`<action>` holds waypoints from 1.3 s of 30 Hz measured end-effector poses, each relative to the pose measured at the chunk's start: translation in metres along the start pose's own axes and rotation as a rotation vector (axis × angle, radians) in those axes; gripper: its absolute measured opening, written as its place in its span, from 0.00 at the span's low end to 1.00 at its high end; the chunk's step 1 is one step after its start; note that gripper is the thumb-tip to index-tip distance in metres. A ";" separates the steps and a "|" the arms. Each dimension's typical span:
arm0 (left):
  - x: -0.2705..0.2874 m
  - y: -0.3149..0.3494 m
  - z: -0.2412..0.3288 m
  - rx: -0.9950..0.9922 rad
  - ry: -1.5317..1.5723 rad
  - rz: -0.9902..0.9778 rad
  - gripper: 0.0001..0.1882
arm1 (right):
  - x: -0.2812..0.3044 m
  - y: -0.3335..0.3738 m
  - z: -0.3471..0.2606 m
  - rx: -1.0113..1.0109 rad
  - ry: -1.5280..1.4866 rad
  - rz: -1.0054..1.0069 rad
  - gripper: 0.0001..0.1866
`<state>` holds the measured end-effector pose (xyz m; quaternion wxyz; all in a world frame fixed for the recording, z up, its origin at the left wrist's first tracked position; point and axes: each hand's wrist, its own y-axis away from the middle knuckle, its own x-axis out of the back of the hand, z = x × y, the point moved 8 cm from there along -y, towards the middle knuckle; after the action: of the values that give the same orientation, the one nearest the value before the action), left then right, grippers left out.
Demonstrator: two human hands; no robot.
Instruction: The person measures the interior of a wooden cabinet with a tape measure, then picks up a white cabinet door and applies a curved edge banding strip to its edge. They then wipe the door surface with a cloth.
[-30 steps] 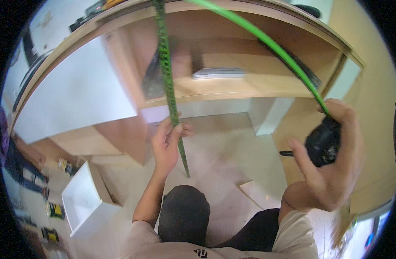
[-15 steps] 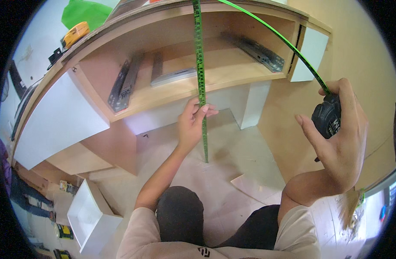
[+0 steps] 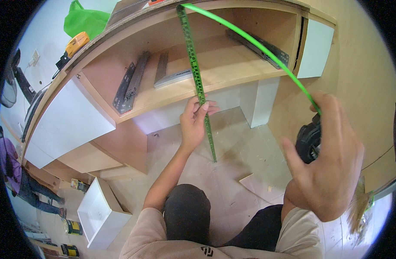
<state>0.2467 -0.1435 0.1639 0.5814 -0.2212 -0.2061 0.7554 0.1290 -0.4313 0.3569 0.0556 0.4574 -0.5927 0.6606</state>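
Observation:
My left hand (image 3: pixel 193 125) pinches the green blade of a tape measure between thumb and fingers, below the front edge of an open wooden cabinet (image 3: pixel 232 82). The blade (image 3: pixel 193 56) runs from near the floor up past the cabinet front. At the top it folds sharply and slants down to the right. There it meets the black tape measure case (image 3: pixel 308 140), which my right hand (image 3: pixel 329 159) grips, partly hiding it. Inside the cabinet lie black metal drawer slides (image 3: pixel 131 84) on the left, another pair (image 3: pixel 265 49) on the right, and an L-shaped metal square (image 3: pixel 174 78) between them.
A white drawer box (image 3: pixel 104 216) stands on the floor at lower left, near several cans (image 3: pixel 72 227). A yellow power tool (image 3: pixel 77 43) and green cloth (image 3: pixel 83 19) are by the cabinet top. Another person (image 3: pixel 21 172) stands far left. A broom (image 3: pixel 359 205) is at right.
My right hand has moved left and lower with the tape measure case. The blade's fold has come down into view at the cabinet top. My left hand keeps its hold on the blade.

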 end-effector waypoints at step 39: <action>0.001 -0.004 0.004 0.064 -0.113 -0.024 0.20 | -0.023 -0.006 -0.013 -0.069 -0.035 -0.094 0.42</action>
<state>0.2471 -0.1415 0.1693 0.5846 -0.1571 -0.2168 0.7658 0.1388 -0.4082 0.3473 0.0921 0.4939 -0.5940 0.6283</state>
